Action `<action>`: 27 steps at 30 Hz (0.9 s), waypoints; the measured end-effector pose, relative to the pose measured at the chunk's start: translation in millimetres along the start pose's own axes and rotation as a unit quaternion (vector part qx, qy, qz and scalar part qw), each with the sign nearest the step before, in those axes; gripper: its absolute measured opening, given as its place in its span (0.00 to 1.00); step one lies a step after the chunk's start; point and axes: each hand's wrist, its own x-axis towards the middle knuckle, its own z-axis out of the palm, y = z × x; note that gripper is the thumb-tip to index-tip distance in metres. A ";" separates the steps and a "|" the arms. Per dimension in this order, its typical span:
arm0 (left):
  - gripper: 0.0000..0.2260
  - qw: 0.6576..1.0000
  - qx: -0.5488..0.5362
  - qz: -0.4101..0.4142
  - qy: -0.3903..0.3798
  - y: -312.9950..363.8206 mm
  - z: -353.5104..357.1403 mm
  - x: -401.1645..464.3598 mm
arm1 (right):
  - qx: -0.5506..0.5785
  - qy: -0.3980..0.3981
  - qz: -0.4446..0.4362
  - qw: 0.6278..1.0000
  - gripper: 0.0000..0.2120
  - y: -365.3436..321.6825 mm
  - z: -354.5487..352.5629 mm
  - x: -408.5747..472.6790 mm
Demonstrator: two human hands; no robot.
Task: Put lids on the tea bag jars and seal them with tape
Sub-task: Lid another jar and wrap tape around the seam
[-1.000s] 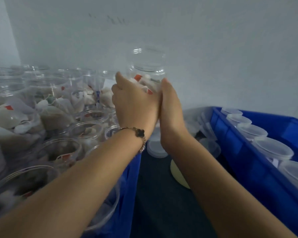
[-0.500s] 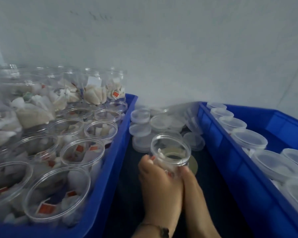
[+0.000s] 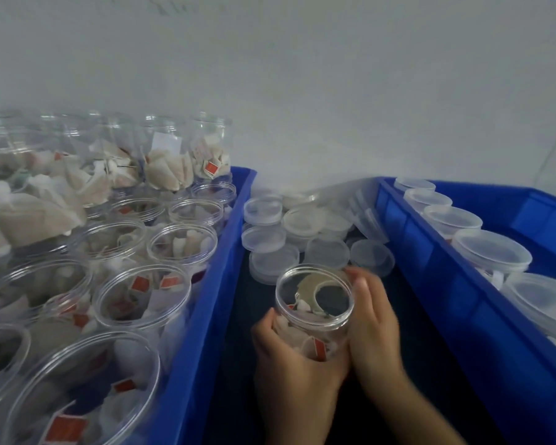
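Tape roll (image 3: 312, 292) blurs behind jar (image 3: 315, 303); hands' wrists cut off.

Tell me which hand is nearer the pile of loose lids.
Right. The right hand holds the open jar on its right side, fingertips up by the rim, just below the loose lids. The left hand cups the jar lower, farther from them.

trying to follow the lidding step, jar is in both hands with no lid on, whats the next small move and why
Probably free the right hand and pick a loose lid from the pile just beyond. The jar is open-mouthed with tea bags inside, and the left hand already grips it low enough to steady it alone.
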 end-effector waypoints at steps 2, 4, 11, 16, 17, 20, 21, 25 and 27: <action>0.40 1.000 -0.007 0.013 -0.009 -5.8 -0.4 0.1 | -0.092 -0.029 0.005 0.995 0.10 -2.9 4.0 40.9; 0.41 0.999 -0.016 0.026 -0.019 -9.7 -1.0 2.0 | -0.277 -0.129 -0.033 0.952 0.16 -5.4 12.9 78.9; 0.44 0.997 -0.042 0.062 -0.037 -17.7 6.4 9.3 | -0.603 -0.321 -0.200 0.702 0.22 19.6 41.4 113.5; 0.42 0.996 -0.045 0.059 -0.045 -18.0 5.6 8.2 | -0.502 -0.282 -0.200 0.793 0.06 6.3 44.8 109.6; 0.43 0.996 -0.044 0.058 -0.045 -18.0 5.5 8.5 | -0.449 -0.252 -0.161 0.842 0.05 -3.1 44.4 107.9; 0.41 0.997 -0.041 0.051 -0.048 -16.7 5.1 9.1 | -0.251 -0.114 -0.101 0.956 0.10 -41.1 34.8 102.3; 0.41 0.996 -0.045 0.050 -0.052 -16.6 5.1 9.1 | -0.164 -0.065 -0.095 0.980 0.12 -54.6 27.9 99.5; 0.41 0.996 -0.043 0.052 -0.053 -17.4 6.6 8.3 | -0.114 -0.104 0.008 0.988 0.10 -87.3 2.4 78.0; 0.40 0.997 -0.040 0.058 -0.044 -16.6 6.8 8.7 | -0.251 -0.174 0.041 0.951 0.08 -86.8 0.0 67.9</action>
